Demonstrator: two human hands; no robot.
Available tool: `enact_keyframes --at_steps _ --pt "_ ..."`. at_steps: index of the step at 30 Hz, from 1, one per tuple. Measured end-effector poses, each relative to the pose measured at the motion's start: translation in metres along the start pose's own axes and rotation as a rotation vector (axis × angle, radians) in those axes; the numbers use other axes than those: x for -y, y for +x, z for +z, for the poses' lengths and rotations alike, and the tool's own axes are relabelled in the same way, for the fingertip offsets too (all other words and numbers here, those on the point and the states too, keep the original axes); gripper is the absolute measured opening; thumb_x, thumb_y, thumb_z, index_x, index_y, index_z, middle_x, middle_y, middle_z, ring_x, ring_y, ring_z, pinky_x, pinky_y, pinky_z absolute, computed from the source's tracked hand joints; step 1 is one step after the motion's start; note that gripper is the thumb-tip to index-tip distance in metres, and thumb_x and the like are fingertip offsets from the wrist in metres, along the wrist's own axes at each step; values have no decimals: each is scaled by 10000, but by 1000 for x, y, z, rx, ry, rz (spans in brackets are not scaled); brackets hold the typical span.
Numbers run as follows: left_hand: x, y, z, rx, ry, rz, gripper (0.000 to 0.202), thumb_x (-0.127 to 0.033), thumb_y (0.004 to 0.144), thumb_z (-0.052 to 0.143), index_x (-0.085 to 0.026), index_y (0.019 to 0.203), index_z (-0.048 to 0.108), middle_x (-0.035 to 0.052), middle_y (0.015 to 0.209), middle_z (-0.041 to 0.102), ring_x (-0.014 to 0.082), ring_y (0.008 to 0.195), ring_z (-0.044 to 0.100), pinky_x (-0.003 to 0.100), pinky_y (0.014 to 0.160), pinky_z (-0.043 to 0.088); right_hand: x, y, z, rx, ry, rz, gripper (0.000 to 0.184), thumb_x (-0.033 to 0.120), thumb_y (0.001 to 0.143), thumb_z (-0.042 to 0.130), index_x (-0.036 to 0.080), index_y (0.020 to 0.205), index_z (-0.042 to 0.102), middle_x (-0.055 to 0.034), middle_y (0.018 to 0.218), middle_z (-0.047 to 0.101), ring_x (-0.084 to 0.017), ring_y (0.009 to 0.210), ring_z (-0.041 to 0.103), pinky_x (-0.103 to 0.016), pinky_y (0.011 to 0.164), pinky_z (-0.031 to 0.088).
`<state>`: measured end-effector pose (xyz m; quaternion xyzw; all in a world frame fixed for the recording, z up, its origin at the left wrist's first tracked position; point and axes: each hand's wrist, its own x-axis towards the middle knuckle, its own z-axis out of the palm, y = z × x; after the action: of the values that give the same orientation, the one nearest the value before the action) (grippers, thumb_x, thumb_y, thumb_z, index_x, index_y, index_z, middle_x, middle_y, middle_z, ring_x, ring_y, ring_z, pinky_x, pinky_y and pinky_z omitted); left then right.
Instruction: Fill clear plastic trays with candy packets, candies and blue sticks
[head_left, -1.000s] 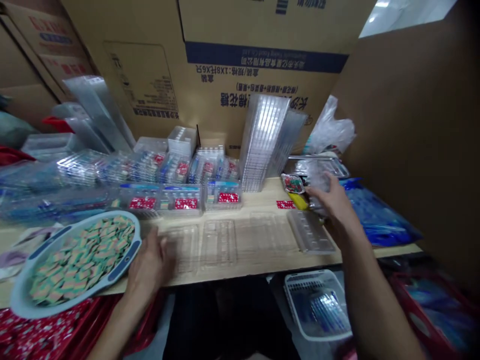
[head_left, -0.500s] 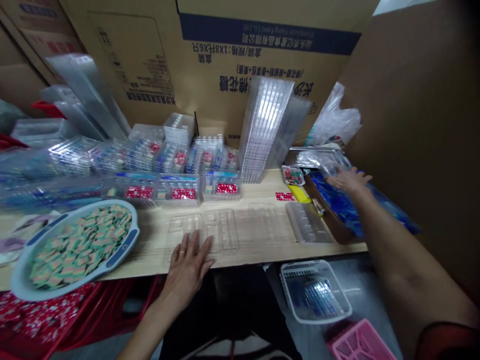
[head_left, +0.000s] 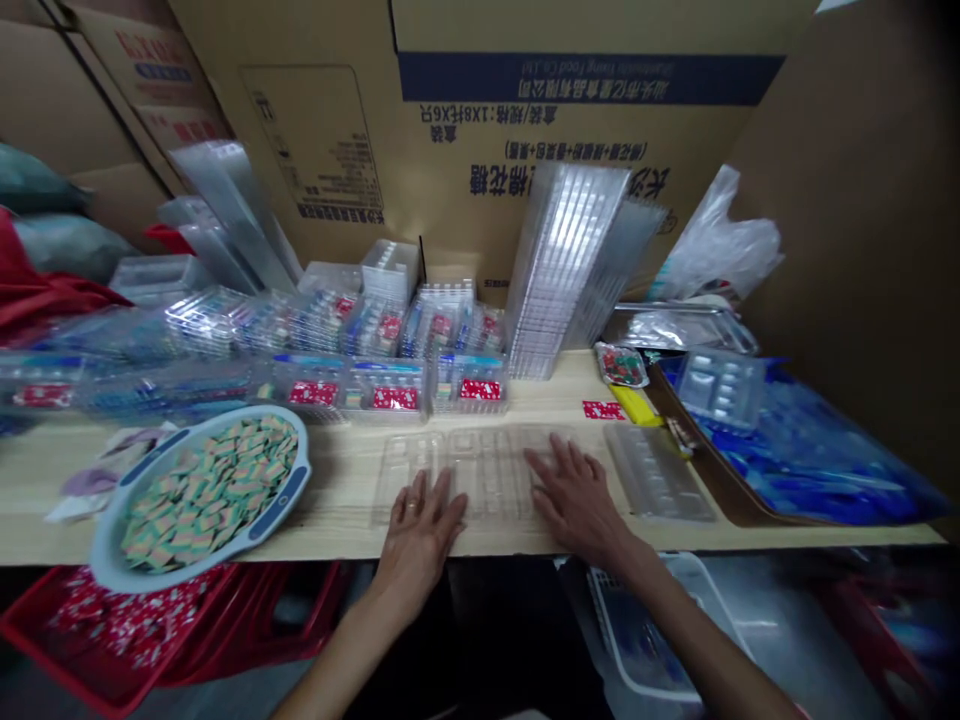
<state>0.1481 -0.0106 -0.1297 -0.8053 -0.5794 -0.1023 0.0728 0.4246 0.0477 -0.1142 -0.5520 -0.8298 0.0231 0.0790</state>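
Observation:
Several clear plastic trays (head_left: pixel 487 455) lie side by side on the pale wooden table. My left hand (head_left: pixel 420 535) rests palm down with fingers spread on the near edge of the left trays; a ring shows on one finger. Over the right tray (head_left: pixel 525 440) lies my right hand (head_left: pixel 581 500), its fingers stretched and apart, holding nothing I can see. To its right sits a frosted plastic tray (head_left: pixel 656 475). Another clear moulded tray (head_left: pixel 721 390) rests on a heap of blue plastic pieces (head_left: pixel 817 450) in a brown carton.
A light-blue basin (head_left: pixel 306 480) of striped square pieces stands at left. Filled clear packs (head_left: pixel 394 390) line the back, beside a tall stack of trays (head_left: pixel 562 270). A red printed card (head_left: pixel 602 410) and yellow packet (head_left: pixel 637 405) lie right. Below are a red crate (head_left: pixel 112 690) and white basket (head_left: pixel 712 590).
My right hand has come from the blue heap at the right to the trays in the middle. A clear tray now shows on the heap. The camera view has shifted.

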Motion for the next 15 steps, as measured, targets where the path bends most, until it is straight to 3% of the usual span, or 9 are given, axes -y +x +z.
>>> enact_keyframes --at_steps 5,10,13,15 --pt "4 -1 4 -25 -23 70 405 -235 972 564 -365 1347 643 48 1567 473 366 1434 446 533 1087 474 3 -4 7 -3 10 -77 587 364 984 492 308 1561 401 -183 1666 214 -441 1486 296 -611 1138 295" --pt "4 -3 7 -81 -54 61 414 -230 968 564 -347 1359 634 78 1599 421 365 1467 397 566 1127 427 1 2 2 43 36 -44 578 393 991 470 308 1559 408 -156 1662 247 -412 1502 279 -625 1131 315" --pt "4 -1 0 -142 -101 49 436 -233 976 553 -319 1402 594 106 1618 383 370 1509 314 608 1157 372 -21 16 -17 63 116 -21 553 277 959 431 276 1507 494 -140 1584 422 -345 1431 433 -579 1102 391" --pt "2 -4 -11 -168 -152 35 441 -225 985 534 -284 1420 571 137 1625 362 362 1522 287 607 1163 366 -42 29 -36 -4 210 0 561 183 903 402 238 1429 588 -131 1420 606 -300 1294 579 -526 1057 465"
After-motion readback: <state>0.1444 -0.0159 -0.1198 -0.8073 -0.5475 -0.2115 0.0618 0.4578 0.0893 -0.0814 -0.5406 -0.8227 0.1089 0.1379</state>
